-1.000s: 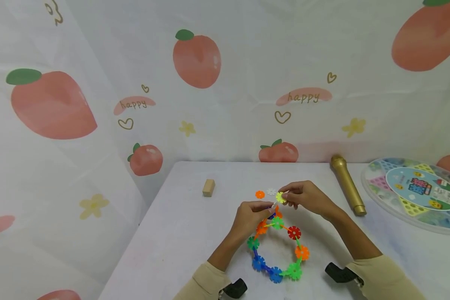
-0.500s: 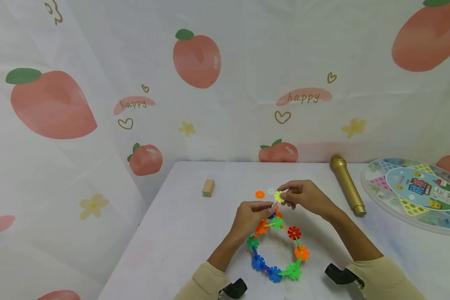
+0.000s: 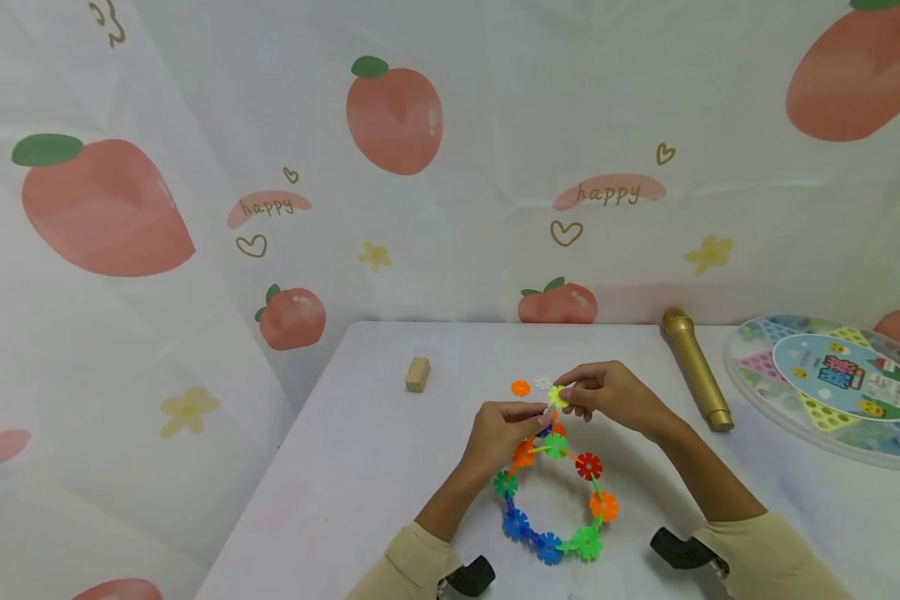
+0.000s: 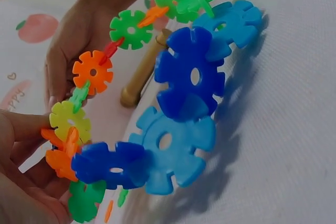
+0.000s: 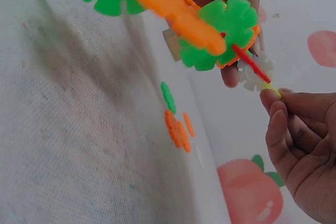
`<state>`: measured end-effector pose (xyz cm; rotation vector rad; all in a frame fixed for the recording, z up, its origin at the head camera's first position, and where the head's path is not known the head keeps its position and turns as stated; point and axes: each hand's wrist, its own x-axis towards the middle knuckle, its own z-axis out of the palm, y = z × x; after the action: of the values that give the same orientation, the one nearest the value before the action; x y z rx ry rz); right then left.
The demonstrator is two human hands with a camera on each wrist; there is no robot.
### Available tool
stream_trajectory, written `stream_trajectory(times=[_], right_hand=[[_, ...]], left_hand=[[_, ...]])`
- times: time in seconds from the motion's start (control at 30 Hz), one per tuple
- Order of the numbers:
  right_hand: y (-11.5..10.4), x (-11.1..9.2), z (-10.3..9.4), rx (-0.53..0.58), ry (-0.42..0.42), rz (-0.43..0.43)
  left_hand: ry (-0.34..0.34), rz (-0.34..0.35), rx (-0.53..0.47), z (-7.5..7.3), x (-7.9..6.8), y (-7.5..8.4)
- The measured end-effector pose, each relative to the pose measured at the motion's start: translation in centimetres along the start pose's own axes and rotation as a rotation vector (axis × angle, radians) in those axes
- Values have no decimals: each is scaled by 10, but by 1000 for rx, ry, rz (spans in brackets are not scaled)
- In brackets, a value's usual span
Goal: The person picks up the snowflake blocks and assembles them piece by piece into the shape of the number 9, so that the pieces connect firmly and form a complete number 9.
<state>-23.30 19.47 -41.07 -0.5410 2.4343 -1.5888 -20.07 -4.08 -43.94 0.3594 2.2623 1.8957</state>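
Observation:
A ring of interlocking snowflake discs (image 3: 588,543), in blue, green, orange and red, hangs over the white table below both hands. My left hand (image 3: 493,435) grips the far end of the ring, where a white snowflake disc (image 5: 255,73) sticks out past the fingertips. Thumb and fingers of my right hand (image 3: 613,397) pinch a yellow snowflake disc (image 3: 558,396). Seen from the right wrist, that disc is edge-on, right at the white disc's rim. In the left wrist view, large blue discs (image 4: 191,72) fill the near side of the ring.
Beyond the hands lie a loose orange disc (image 3: 521,388) and a loose white disc (image 3: 543,382). A wooden block (image 3: 417,375) stands at the back left. A gold microphone (image 3: 696,371) and a round game board (image 3: 757,408) lie to the right. A fruit-print cloth (image 3: 450,233) hangs behind the table.
My right hand has shifted very slightly left with the yellow disc, closer to the white disc. My left hand and the ring stay nearly still.

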Motion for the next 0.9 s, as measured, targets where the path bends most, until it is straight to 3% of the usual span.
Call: stream_trajectory(times=[0.47, 0.9], right_hand=[[0, 1, 7, 10, 31, -15], [2, 2, 9, 69, -10, 4]], left_hand=[[37, 31, -48, 4, -1, -1], [63, 10, -51, 4, -1, 1]])
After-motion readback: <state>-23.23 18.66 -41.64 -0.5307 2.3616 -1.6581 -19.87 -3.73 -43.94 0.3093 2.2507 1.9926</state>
